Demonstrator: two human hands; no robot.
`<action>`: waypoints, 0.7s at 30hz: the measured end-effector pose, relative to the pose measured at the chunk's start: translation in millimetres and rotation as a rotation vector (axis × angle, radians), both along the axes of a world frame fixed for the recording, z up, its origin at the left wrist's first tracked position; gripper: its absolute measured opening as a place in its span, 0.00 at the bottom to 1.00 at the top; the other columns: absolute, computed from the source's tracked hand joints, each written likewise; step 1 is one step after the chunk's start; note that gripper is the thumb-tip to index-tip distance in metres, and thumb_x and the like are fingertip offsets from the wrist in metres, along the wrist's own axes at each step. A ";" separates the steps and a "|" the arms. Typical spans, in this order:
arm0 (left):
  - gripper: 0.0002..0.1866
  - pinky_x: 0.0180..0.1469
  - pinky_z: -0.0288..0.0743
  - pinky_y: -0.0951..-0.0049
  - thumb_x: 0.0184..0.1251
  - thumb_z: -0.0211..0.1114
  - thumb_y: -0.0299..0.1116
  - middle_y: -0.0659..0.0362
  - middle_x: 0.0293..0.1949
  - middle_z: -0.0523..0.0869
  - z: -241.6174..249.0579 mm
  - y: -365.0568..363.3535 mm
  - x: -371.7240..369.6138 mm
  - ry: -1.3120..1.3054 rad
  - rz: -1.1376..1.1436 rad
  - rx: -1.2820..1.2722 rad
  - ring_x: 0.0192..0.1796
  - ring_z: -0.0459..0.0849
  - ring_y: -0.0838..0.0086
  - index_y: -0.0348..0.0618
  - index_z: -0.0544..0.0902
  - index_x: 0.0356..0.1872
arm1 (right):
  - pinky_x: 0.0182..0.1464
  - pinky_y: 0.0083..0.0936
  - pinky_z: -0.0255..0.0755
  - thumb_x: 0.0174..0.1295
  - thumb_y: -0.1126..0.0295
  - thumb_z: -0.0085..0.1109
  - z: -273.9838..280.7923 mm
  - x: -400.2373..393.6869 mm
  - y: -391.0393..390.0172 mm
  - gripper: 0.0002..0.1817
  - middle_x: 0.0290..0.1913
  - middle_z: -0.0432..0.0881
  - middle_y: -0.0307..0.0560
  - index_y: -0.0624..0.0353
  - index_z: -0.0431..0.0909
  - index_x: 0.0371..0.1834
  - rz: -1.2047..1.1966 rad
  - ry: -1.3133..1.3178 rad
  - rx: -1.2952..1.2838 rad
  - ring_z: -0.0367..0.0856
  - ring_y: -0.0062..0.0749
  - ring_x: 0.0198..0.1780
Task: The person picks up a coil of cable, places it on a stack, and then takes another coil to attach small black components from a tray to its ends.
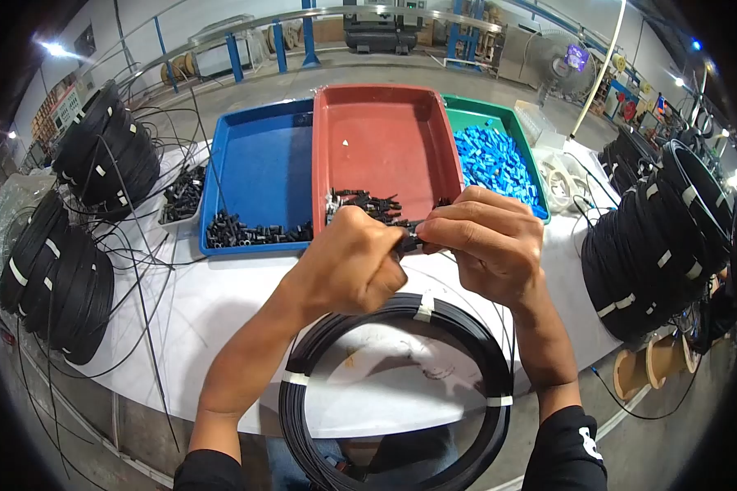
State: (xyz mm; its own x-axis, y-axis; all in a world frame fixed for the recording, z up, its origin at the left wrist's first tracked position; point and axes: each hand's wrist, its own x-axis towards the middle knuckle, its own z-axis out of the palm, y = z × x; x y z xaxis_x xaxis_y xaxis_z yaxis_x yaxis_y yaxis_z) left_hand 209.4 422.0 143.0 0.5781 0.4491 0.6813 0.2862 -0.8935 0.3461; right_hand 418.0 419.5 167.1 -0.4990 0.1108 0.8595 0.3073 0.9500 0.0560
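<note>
My left hand (354,260) is closed in a fist-like grip, its thumb and finger on a small black connector (411,240). From the other side, the fingertips of my right hand (490,244) pinch the same connector, and my fingers hide much of it. Beneath my hands lies a coil of black cable (292,409), bound with white tape and overhanging the table's front edge. Just beyond my hands, a red tray (385,147) has black connector pieces (368,203) along its near end.
A blue tray (262,168) with small black parts stands left of the red one; a green tray (512,123) with small blue parts (495,159) stands right. Stacked black cable coils (61,282) flank the white table (196,327) at left, more coils (647,254) at right. Loose cable strands trail at left.
</note>
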 end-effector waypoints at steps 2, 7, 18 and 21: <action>0.09 0.21 0.70 0.62 0.44 0.60 0.34 0.51 0.14 0.75 2.6 -12.6 5.7 0.081 0.121 0.153 0.15 0.77 0.57 0.36 0.76 0.19 | 0.26 0.30 0.72 0.47 0.83 0.69 4.7 4.5 -12.3 0.10 0.26 0.83 0.47 0.60 0.84 0.33 -0.014 0.003 -0.114 0.80 0.36 0.25; 0.10 0.18 0.71 0.61 0.43 0.63 0.34 0.56 0.12 0.77 19.3 -26.4 9.2 0.340 0.303 0.455 0.14 0.79 0.63 0.41 0.74 0.15 | 0.28 0.31 0.73 0.49 0.80 0.73 16.1 6.4 -32.5 0.08 0.25 0.83 0.51 0.63 0.84 0.32 -0.136 -0.006 -0.859 0.80 0.34 0.23; 0.09 0.21 0.71 0.64 0.39 0.59 0.32 0.49 0.13 0.73 10.8 1.0 -4.6 0.133 0.007 -0.008 0.16 0.77 0.54 0.34 0.77 0.20 | 0.30 0.28 0.77 0.41 0.85 0.69 0.1 1.3 -2.7 0.14 0.29 0.86 0.44 0.58 0.86 0.33 -0.035 0.024 -0.084 0.84 0.36 0.30; 0.09 0.19 0.68 0.64 0.38 0.62 0.34 0.53 0.13 0.75 12.7 -21.4 2.4 0.274 0.263 0.305 0.14 0.75 0.57 0.39 0.75 0.18 | 0.32 0.28 0.79 0.44 0.87 0.67 4.6 4.9 -12.4 0.11 0.30 0.87 0.48 0.63 0.85 0.32 -0.030 -0.004 -0.316 0.87 0.38 0.31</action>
State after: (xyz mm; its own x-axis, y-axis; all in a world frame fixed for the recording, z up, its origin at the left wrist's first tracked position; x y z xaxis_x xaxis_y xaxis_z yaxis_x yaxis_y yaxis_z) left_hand 211.8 400.6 155.7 0.6479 0.4079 0.6433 0.5603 -0.8274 -0.0396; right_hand 422.9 407.1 171.7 -0.4947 0.3867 0.7783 0.3359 0.9110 -0.2392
